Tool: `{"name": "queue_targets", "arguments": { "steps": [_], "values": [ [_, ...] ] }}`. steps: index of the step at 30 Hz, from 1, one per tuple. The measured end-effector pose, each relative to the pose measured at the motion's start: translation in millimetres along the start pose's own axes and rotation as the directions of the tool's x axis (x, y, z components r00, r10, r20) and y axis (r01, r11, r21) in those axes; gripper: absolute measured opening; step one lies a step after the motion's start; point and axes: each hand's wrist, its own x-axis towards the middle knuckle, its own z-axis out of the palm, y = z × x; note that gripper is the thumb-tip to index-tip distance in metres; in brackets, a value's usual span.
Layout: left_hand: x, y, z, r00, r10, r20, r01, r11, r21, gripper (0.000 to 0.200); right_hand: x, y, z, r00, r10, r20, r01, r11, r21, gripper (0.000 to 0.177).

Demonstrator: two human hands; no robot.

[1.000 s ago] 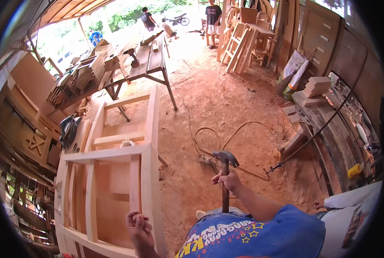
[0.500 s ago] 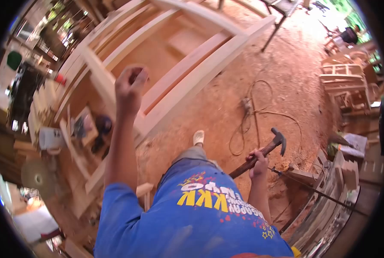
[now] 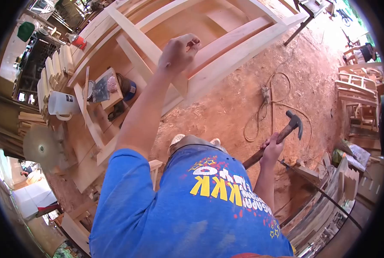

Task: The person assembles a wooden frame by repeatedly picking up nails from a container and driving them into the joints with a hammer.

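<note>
My left hand [image 3: 179, 51] is raised over a large pale wooden frame [image 3: 243, 49] that lies on the dirt floor. Its fingers are pinched shut close to a frame rail; I cannot tell whether something small is between them. My right hand [image 3: 273, 148] hangs low at my right side, gripping the wooden handle of a claw hammer [image 3: 291, 124]. The hammer's metal head points up and away over the floor. My blue printed shirt fills the lower middle of the view.
Left of the frame stand a white jug [image 3: 63, 105], a red can [image 3: 78, 41], wood offcuts and a round saw blade [image 3: 41, 146]. A cable [image 3: 265, 103] loops across the red dirt floor. Wooden chairs [image 3: 355, 86] stand at the right, with a workbench [image 3: 329, 193] at lower right.
My head has tipped down and turned, so the frame now fills the top of the view. My left hand has risen toward the frame rail. The hammer stays in my right hand.
</note>
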Motion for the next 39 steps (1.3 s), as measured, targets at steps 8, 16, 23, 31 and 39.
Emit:
{"name": "queue_targets", "arguments": {
  "steps": [8,16,23,31,39],
  "values": [
    [4.4,-16.8,-4.4,1.000,0.015,0.020,-0.009,0.961,-0.276,0.017,-58.8,-25.2,50.7,0.994,0.084,0.071,-0.104,0.929,0.355,0.046],
    [-11.4,-4.9,-16.0,0.954,0.226,0.197,-0.121,0.892,-0.436,0.016,-168.3,41.1,100.3,0.928,0.371,0.043,-0.320,0.733,0.601,0.040],
    [-29.2,81.2,8.4,0.246,0.513,0.822,-0.627,0.731,-0.269,0.014,-218.3,105.1,111.5,0.844,0.524,0.112,-0.441,0.562,0.700,0.025],
    [-31.1,89.4,54.2,-0.070,-0.008,0.998,-0.884,0.465,-0.058,0.019,-247.2,63.6,158.1,0.924,0.373,0.087,-0.328,0.655,0.680,0.022],
    [-38.9,95.7,49.1,-0.029,-0.063,0.998,-0.937,0.348,-0.005,0.013,-272.3,62.8,179.3,0.898,0.408,0.167,-0.430,0.727,0.536,0.021]
  ]
}}
